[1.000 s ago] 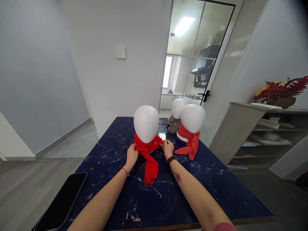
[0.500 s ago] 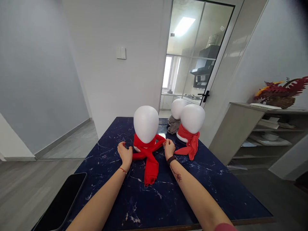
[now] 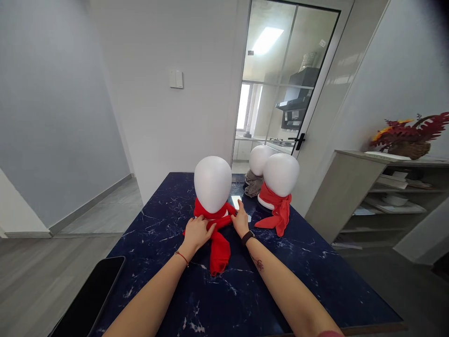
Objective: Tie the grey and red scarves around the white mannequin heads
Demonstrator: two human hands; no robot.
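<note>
table point(image 3: 245, 290): red scarf point(image 3: 219, 248) under l hand point(image 3: 197, 232), touching r hand point(image 3: 241, 221)

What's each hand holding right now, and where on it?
Both are on the red scarf around the nearest mannequin head. Left hand lies over its left end beside the knot, grip unclear; right hand pinches the wrap at the neck's right side.

head camera looks forward and down, close above table point(image 3: 280, 281).

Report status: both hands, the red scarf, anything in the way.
Left hand flat on red scarf, fingers spread. Right hand at scarf by the near white head, grip unclear. Second scarfed head to the right, apart.
</note>
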